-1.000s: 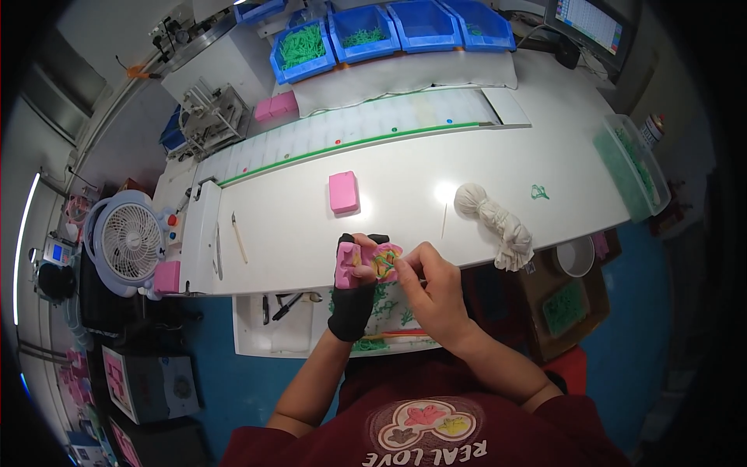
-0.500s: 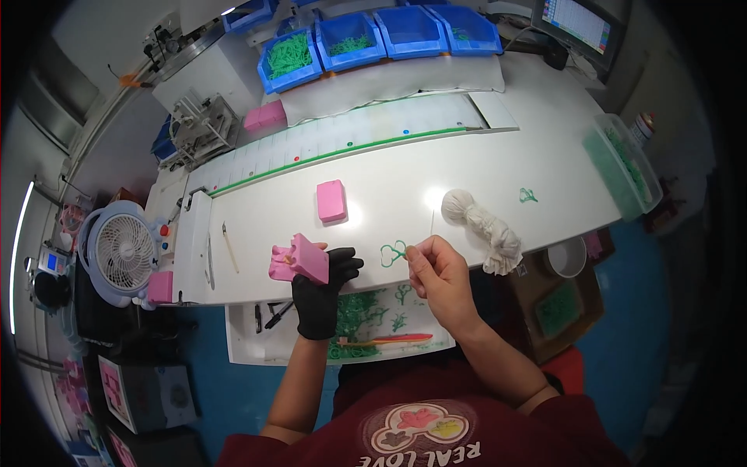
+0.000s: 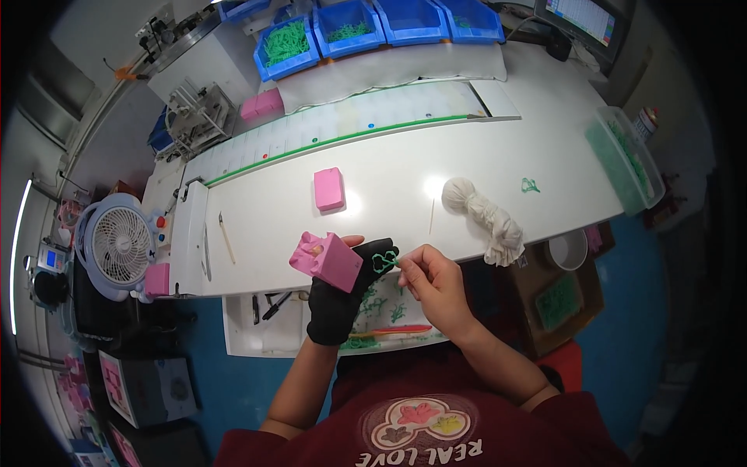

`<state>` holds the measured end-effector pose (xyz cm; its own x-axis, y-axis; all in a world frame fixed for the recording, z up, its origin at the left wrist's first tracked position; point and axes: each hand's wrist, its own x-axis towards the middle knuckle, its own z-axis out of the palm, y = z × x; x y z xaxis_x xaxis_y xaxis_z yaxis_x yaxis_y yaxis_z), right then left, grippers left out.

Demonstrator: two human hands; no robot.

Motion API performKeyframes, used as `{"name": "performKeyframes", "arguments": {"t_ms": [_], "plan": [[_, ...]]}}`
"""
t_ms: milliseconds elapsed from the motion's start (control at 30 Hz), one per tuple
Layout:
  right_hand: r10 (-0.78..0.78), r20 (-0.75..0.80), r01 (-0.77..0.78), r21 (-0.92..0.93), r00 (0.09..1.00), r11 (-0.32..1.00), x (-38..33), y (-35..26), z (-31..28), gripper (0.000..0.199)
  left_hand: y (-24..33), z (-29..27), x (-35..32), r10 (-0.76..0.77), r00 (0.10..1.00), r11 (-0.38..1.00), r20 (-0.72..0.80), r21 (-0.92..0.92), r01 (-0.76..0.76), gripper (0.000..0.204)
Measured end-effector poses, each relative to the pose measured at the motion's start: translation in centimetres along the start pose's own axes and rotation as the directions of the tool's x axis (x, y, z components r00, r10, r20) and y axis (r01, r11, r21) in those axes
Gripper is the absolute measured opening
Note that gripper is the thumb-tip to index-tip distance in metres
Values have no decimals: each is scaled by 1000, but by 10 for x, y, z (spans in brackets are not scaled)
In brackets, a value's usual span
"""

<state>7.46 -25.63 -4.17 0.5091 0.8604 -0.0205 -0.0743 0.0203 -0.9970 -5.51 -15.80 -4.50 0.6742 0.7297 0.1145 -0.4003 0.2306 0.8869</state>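
The left hand (image 3: pixel 336 307), in a black glove with at least one digit bare, carries a notched pink block (image 3: pixel 338 265) above the near edge of the table (image 3: pixel 280 241), left of the middle of that edge. Its grip is closed around the block, which is tilted with its hollowed, uneven end toward the table's left edge; gloved fingers stretch out past the block on the other side. The right hand (image 3: pixel 436 292) is bare, and its grip is narrow: thumb and forefinger pinch one end of a thin green looped piece (image 3: pixel 384 261). The loops show against the gloved fingers (whether they touch, I cannot tell).

Farther from the near edge, a smooth pink block (image 3: pixel 328 189) lies on the table. A slim pale stick (image 3: pixel 432 216) lies near the middle of the near edge, just left of a knotted off-white cloth bundle (image 3: pixel 486 222), whose lower end reaches that edge. Toward the right edge lies another green piece (image 3: pixel 530 185), and at that edge is a translucent tub (image 3: pixel 622 159) with green pieces inside. Near the left edge lie a wooden-handled tool (image 3: pixel 226 238) and a slender metal tool (image 3: pixel 206 253). A pale belt (image 3: pixel 334 132) runs along the far side, with blue bins (image 3: pixel 348 31) beyond it. Under the near edge an open drawer (image 3: pixel 268 342) holds green scraps and pens.
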Motion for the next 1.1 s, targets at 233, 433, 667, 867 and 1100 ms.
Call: {"name": "performKeyframes", "arguments": {"t_ms": [233,433,667,867,1100], "plan": [[-96,-8,94,-141,995,986,-4,-7,0,15,-4,-11,-4,12,998,999,56,-39,-10,36],[-74,8,75,-135,997,988,-6,-9,-1,14,1,-7,-5,40,996,964,78,258,-59,37],[-472,31,404,-570,881,716,-11,-10,3,9,-8,-16,-4,17,994,991,108,-136,-2,40],[-527,69,446,-632,847,634,-12,-9,2,10,-8,-21,-4,58,992,996,109,-66,-51,52],[-547,65,459,-631,835,626,-11,-10,0,9,-9,-25,-2,64,995,997,80,-40,-61,53]]}}
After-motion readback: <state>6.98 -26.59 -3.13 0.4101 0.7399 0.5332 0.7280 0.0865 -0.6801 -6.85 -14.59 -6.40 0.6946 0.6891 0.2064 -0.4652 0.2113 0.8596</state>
